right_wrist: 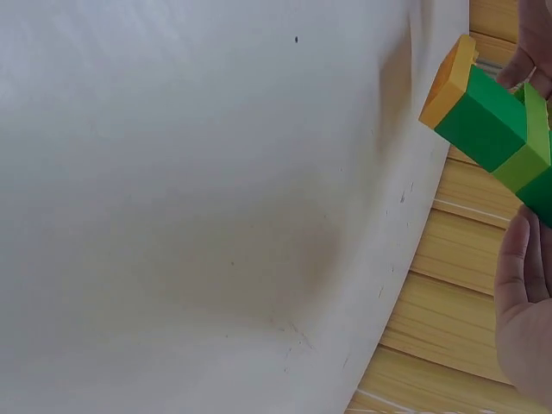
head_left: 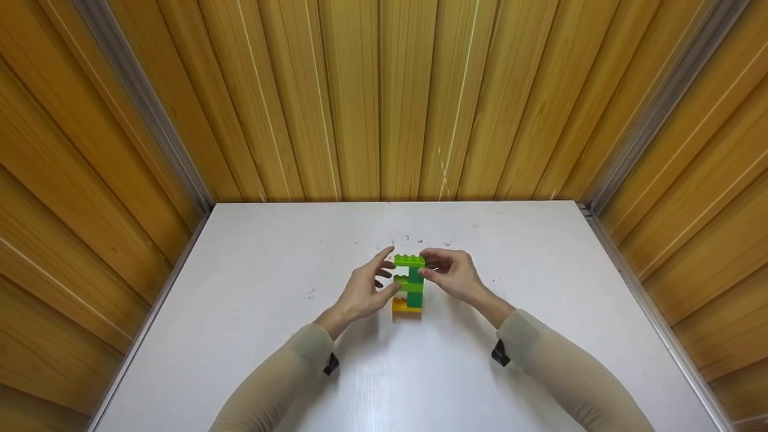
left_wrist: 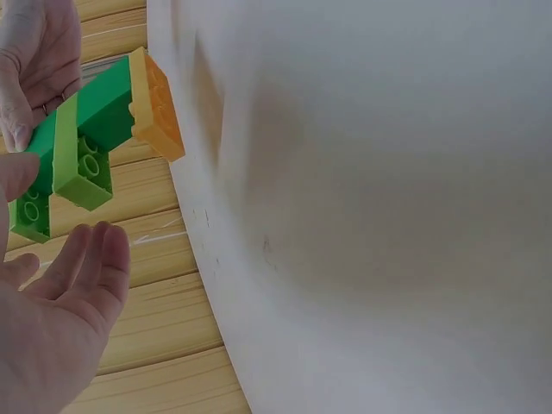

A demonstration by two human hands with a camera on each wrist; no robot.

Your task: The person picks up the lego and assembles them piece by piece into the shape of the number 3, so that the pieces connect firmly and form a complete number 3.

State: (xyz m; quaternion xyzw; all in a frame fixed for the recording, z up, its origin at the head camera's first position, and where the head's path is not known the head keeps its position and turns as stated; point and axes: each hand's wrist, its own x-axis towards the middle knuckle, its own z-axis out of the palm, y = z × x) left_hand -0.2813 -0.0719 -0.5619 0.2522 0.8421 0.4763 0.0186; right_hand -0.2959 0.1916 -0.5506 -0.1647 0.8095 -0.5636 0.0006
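A stack of toy building bricks (head_left: 414,299) is held upright in front of the person, its hollow orange underside showing in the right wrist view. From the bottom it runs orange brick (left_wrist: 157,108), dark green brick (right_wrist: 483,121), light green brick (left_wrist: 78,164), another dark green brick and a light green top brick (head_left: 409,260). The right hand (head_left: 457,276) pinches the upper dark green part between thumb and fingers. On the other side, the left hand (head_left: 365,291) has its fingers spread, with the thumb at the middle light green brick; whether it touches is unclear.
A white table (head_left: 252,258) with small dark marks lies below the hands. Wood-patterned panels (head_left: 360,102) rise behind and at both sides, with grey metal posts (head_left: 150,108) at the corners. Shadows of the hands fall on the tabletop.
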